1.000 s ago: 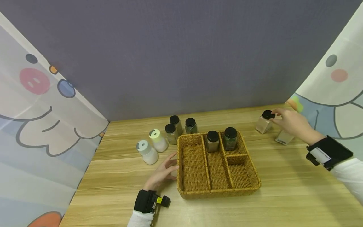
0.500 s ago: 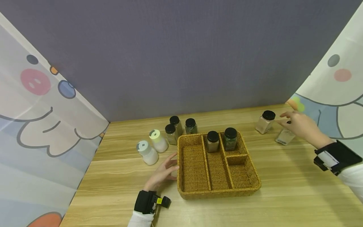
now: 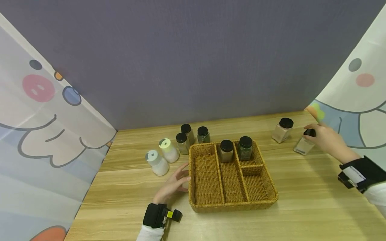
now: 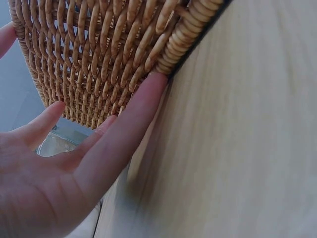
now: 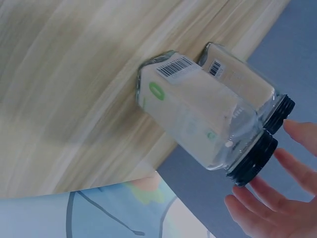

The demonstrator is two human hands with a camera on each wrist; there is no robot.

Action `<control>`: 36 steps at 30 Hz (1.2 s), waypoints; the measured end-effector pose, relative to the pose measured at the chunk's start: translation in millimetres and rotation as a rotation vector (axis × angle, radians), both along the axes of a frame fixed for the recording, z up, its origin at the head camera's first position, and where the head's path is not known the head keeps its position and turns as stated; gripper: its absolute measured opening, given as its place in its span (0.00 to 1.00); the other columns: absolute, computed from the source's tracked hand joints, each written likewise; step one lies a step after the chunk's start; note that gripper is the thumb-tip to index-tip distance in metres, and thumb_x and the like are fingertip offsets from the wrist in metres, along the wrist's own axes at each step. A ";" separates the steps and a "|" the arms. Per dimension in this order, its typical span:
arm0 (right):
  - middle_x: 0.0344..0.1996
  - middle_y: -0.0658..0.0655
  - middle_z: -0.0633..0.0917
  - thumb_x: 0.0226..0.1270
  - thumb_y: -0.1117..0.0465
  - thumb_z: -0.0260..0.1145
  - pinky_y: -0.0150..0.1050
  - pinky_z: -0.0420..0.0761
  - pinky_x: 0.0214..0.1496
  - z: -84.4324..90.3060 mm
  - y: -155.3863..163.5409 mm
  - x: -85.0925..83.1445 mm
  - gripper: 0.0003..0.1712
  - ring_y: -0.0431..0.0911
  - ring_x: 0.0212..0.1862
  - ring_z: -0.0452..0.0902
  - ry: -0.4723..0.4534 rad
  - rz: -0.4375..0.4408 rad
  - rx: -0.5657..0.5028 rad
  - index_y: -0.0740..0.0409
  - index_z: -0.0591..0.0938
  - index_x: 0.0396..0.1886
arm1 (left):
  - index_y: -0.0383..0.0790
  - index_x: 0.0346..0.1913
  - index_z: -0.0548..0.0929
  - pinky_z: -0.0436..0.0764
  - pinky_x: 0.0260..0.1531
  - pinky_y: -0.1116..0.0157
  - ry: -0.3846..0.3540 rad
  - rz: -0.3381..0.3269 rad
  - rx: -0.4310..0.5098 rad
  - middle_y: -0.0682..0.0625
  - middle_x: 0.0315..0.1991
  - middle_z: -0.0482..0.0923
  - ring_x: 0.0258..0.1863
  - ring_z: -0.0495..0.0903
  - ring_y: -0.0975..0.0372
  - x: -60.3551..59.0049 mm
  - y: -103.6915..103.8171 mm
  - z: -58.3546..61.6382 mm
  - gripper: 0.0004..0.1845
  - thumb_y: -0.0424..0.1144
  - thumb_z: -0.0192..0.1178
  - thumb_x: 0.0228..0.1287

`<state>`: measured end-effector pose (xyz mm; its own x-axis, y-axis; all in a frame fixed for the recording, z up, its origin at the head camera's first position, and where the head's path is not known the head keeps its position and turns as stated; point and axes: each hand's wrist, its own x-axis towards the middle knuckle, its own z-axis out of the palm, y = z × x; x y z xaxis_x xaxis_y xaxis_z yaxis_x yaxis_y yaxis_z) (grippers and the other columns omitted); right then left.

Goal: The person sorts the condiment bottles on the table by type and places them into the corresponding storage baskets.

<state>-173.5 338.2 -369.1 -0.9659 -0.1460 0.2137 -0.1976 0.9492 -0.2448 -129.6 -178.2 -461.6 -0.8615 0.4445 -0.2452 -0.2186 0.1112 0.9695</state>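
Observation:
My left hand [image 3: 171,186] rests against the left side of a divided wicker basket [image 3: 221,203], its fairly straight fingers touching the weave in the left wrist view. Far right, my right hand [image 3: 327,140] has its fingers spread about the black lid of a square clear jar [image 3: 303,146] with pale contents. In the right wrist view, fingertips [image 5: 255,186] meet the edge of that lid [image 5: 252,158], while one digit stands a little apart. The jar stands on the table. Beside it is a similar black-lidded jar [image 3: 281,132].
Two black-lidded jars, one brownish [image 3: 226,152] and one greenish [image 3: 245,150], stand in the basket's back compartments. Behind its left corner are three more dark-lidded jars [image 3: 183,144]. Two white bottles [image 3: 159,165] stand left of them. A grey panel [image 3: 193,67] rises behind the table.
My right hand has moved from the lid of the left jar to the lid of the jar beside it. My left hand stays at the basket.

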 end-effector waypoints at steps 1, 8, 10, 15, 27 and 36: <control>0.37 0.78 0.73 0.55 0.64 0.63 0.47 0.73 0.21 -0.8 0.1 0.5 0.20 0.62 0.29 0.71 0.003 0.000 -0.002 0.78 0.73 0.42 | 0.47 0.68 0.49 0.79 0.37 0.55 -0.001 -0.001 0.001 0.33 0.62 0.55 0.54 0.66 0.46 0.1 0.0 -0.1 0.37 0.41 0.55 0.60; 0.38 0.79 0.71 0.55 0.66 0.62 0.49 0.71 0.24 -3.9 0.0 1.4 0.21 0.66 0.34 0.69 -0.027 -0.013 -0.037 0.79 0.73 0.43 | 0.47 0.68 0.49 0.79 0.37 0.55 -0.005 -0.002 0.001 0.33 0.62 0.56 0.54 0.67 0.47 1.3 0.5 0.3 0.36 0.41 0.55 0.60; 0.38 0.79 0.71 0.55 0.66 0.62 0.47 0.70 0.23 -5.1 0.7 0.7 0.21 0.65 0.34 0.69 -0.043 -0.018 -0.043 0.79 0.72 0.44 | 0.47 0.68 0.49 0.79 0.37 0.55 -0.004 -0.002 0.001 0.33 0.62 0.56 0.54 0.67 0.47 1.5 0.7 0.7 0.36 0.41 0.55 0.61; 0.38 0.80 0.69 0.56 0.65 0.61 0.41 0.66 0.19 -9.1 3.6 -1.0 0.22 0.63 0.33 0.68 -0.088 -0.023 -0.061 0.79 0.70 0.46 | 0.47 0.68 0.48 0.79 0.37 0.56 -0.004 -0.004 0.004 0.33 0.62 0.55 0.54 0.67 0.47 1.7 1.0 1.1 0.36 0.41 0.55 0.61; 0.37 0.79 0.73 0.55 0.67 0.61 0.35 0.59 0.16 -7.8 3.3 -5.6 0.22 0.51 0.23 0.67 -0.090 0.004 -0.050 0.80 0.70 0.46 | 0.47 0.68 0.49 0.79 0.37 0.55 -0.002 -0.005 0.014 0.33 0.61 0.56 0.53 0.67 0.46 0.1 0.4 1.3 0.36 0.41 0.55 0.60; 0.38 0.79 0.75 0.55 0.67 0.61 0.38 0.65 0.18 -2.4 1.8 -7.5 0.22 0.50 0.20 0.70 -0.115 0.043 0.002 0.81 0.71 0.44 | 0.47 0.68 0.49 0.79 0.37 0.54 -0.003 -0.009 0.022 0.32 0.61 0.56 0.53 0.68 0.46 -0.5 0.4 0.7 0.36 0.40 0.55 0.61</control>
